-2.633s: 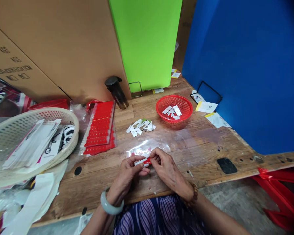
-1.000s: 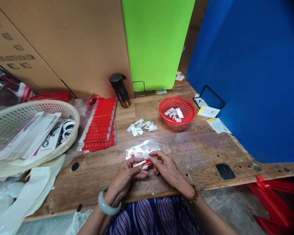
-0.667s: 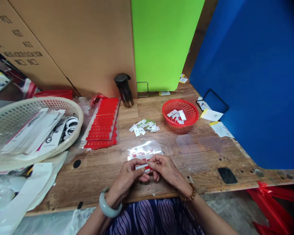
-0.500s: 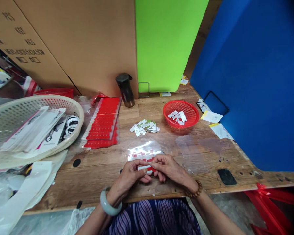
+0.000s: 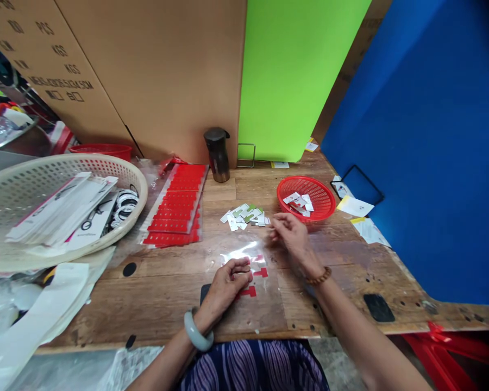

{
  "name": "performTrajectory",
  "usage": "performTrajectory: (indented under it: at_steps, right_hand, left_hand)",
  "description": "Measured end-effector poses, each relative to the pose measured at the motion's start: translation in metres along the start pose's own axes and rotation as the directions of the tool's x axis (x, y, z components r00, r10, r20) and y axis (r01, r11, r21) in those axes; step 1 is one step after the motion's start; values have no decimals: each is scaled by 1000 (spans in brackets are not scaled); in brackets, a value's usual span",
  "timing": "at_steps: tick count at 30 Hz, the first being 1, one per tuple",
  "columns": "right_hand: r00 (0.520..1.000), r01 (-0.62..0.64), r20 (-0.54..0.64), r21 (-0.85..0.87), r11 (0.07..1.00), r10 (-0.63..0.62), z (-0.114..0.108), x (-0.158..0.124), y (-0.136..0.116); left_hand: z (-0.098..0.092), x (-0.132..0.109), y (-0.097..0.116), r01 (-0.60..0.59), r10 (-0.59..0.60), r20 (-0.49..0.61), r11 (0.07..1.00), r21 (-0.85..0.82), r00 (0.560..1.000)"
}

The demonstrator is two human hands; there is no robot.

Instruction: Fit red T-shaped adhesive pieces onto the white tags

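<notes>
The wooden counter (image 5: pixel 167 304) stands before a brown carton (image 5: pixel 158 81). The right hand (image 5: pixel 295 241) has fingertips almost together; I cannot tell if this grip pinches anything. Just left of them lies the pile of white cards (image 5: pixel 244 216), longer from left to right. The left hand (image 5: pixel 228 285), farther from it, curls at the clear sheet (image 5: pixel 269 307); clamped or not, I cannot tell. Beyond the right hand is the red basket (image 5: pixel 324 196); bare wood extends rightward to the counter's edge.
</notes>
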State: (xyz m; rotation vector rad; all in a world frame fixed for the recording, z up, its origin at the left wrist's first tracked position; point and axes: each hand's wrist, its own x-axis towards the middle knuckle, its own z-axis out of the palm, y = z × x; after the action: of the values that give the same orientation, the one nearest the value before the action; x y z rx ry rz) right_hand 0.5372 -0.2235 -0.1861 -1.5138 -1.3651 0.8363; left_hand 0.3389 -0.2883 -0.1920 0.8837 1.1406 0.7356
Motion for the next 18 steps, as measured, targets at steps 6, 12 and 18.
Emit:
performTrajectory:
  at_steps: [6,12,18]
  right_hand:
    - [970,231,156,-329,915,-189,28,38,7]
    - [936,297,308,-421,857,-173,27,60,8]
    - [938,199,344,-428,881,-45,23,67,8]
  left_hand:
    - [5,-1,0,1,0,15,998,-62,1000]
    - [3,-2,0,59,-56,33,992,-114,998]
    - [4,-2,3,83,-79,40,989,-120,996]
